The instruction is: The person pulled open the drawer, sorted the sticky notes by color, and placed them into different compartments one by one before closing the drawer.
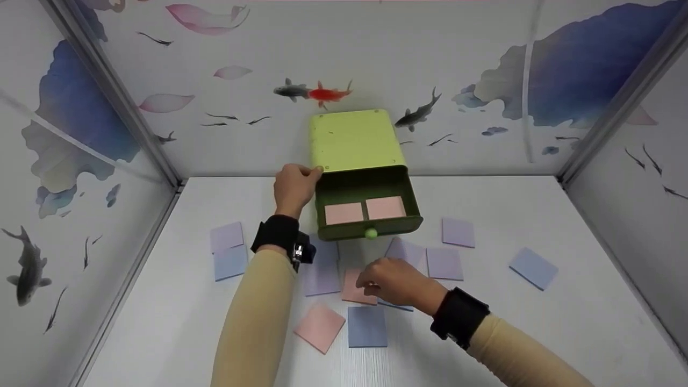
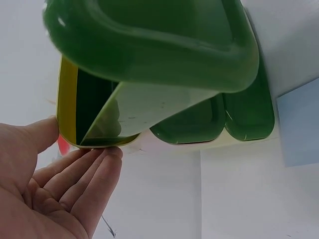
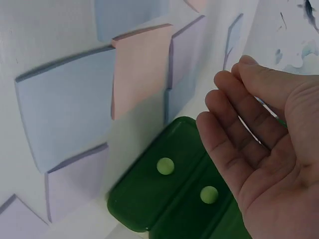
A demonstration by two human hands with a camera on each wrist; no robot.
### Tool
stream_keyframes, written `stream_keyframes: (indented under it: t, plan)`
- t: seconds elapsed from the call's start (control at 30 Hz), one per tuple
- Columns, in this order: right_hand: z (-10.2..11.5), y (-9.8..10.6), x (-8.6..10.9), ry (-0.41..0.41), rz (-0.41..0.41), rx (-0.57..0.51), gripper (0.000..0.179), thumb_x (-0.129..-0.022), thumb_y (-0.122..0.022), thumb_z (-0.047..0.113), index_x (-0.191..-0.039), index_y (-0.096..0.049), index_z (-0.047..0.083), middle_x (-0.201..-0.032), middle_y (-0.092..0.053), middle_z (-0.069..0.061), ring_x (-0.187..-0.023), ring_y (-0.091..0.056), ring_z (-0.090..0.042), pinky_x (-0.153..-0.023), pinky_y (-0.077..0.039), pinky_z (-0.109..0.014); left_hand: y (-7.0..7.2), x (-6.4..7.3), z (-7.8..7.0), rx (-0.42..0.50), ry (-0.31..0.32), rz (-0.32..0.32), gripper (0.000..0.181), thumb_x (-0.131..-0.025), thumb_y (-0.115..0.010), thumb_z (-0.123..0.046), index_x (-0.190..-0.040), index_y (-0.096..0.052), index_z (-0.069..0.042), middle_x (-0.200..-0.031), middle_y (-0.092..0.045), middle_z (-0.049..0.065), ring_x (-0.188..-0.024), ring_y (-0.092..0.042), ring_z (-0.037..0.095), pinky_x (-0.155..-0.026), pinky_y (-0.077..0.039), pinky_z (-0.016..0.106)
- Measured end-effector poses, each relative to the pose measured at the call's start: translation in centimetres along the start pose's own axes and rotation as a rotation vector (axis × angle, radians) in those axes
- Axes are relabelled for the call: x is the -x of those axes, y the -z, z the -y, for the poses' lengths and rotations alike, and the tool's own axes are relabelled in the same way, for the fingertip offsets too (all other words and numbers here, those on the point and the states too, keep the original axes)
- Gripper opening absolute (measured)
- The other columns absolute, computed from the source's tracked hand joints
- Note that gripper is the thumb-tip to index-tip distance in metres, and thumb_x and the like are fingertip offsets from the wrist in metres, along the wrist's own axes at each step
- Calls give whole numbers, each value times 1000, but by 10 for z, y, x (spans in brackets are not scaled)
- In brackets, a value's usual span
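Observation:
A light-green cabinet [image 1: 355, 141] stands at the back of the table, its dark-green top drawer [image 1: 344, 231] pulled out. Two pink sticky-note pads [image 1: 385, 207] lie side by side inside. My left hand [image 1: 294, 188] holds the cabinet's upper left front corner; the left wrist view shows the thumb on one face and fingertips along another. My right hand [image 1: 398, 282] hovers over the table in front of the drawer, fingers loosely curved, holding nothing. Beneath it a pink pad [image 1: 359, 287] is partly covered. In the right wrist view, two closed drawers [image 3: 144, 186] with round knobs show beside the hand.
Purple and blue pads lie around: a purple pad [image 1: 458, 232] and a blue pad [image 1: 534, 268] at right, an overlapping purple pad [image 1: 227, 237] and blue pad [image 1: 230, 263] at left. Nearest are a pink pad [image 1: 320, 327] and a blue pad [image 1: 367, 327]. Printed walls enclose the table.

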State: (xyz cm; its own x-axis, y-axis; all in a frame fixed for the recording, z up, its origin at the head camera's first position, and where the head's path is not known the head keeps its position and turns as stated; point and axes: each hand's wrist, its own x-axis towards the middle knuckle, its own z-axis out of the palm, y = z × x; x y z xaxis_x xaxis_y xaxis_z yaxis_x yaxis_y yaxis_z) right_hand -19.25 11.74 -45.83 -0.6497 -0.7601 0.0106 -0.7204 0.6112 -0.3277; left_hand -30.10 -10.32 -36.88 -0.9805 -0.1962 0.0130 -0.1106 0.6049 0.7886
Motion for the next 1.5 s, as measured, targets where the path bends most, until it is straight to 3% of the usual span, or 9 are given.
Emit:
stream_keyframes:
  t: [0.2, 0.3, 0.43, 0.57, 0.77, 0.9, 1.13, 1.5]
  plan:
    - [-11, -21, -5, -110, 36, -14, 20, -87, -72, 9, -107, -76, 10, -101, -76, -2, -93, -70, -17, -82, -57, -35, -1, -1, 1, 0, 9, 4, 41, -95, -61, -40, -113, -71, -5, -111, -71, 11, -99, -67, 26, -84, -54, 39]
    - [-17, -29, -9, -152, 29, -4, 20, -88, -69, 7, -107, -75, 11, -99, -75, -2, -87, -68, -16, -79, -57, -35, -1, -1, 1, -10, 15, 5, 41, -95, -61, -40, -113, -72, -5, -111, -71, 11, -98, -67, 25, -83, -54, 39]
    - [-24, -38, -16, -131, -1, 40, 13, -86, -69, 4, -96, -73, 11, -88, -71, 0, -76, -58, -12, -71, -54, -32, 0, -1, -1, -19, 12, 1, 39, -95, -61, -40, -111, -73, -6, -106, -72, 10, -93, -67, 24, -80, -53, 38]
    - [-27, -44, -21, -116, -14, 99, 8, -82, -74, 11, -86, -67, 12, -80, -64, 1, -76, -56, -14, -66, -51, -30, -1, -1, -1, -24, 10, 0, 39, -95, -60, -40, -110, -73, -6, -105, -73, 10, -91, -67, 24, -78, -53, 37]
    - [-23, -52, -29, -154, -39, 170, 15, -80, -72, 18, -86, -62, 10, -82, -64, -2, -79, -58, -18, -76, -53, -36, 0, -1, 0, -18, 9, -3, 41, -95, -61, -41, -113, -72, -6, -110, -72, 11, -95, -67, 26, -82, -54, 39]
    - [-21, -56, -33, -195, -33, 194, 19, -79, -70, 22, -89, -62, 8, -86, -65, -5, -79, -59, -20, -77, -53, -37, 0, -1, 0, -17, 15, -4, 40, -95, -61, -41, -112, -72, -6, -109, -72, 10, -95, -67, 25, -82, -54, 39]
    - [-19, -62, -35, -275, 29, 228, 44, -78, -74, 34, -110, -62, 6, -109, -65, -11, -95, -61, -26, -83, -54, -42, -1, -1, 0, -26, -8, -5, 40, -95, -61, -40, -112, -72, -6, -108, -72, 10, -94, -68, 25, -80, -54, 38]
    - [-19, -65, -37, -302, 84, 250, 56, -75, -80, 41, -115, -61, 7, -113, -63, -11, -97, -60, -26, -85, -54, -42, -1, -1, 1, -21, -10, -12, 38, -95, -61, -39, -110, -73, -6, -105, -73, 10, -91, -67, 25, -79, -53, 38]
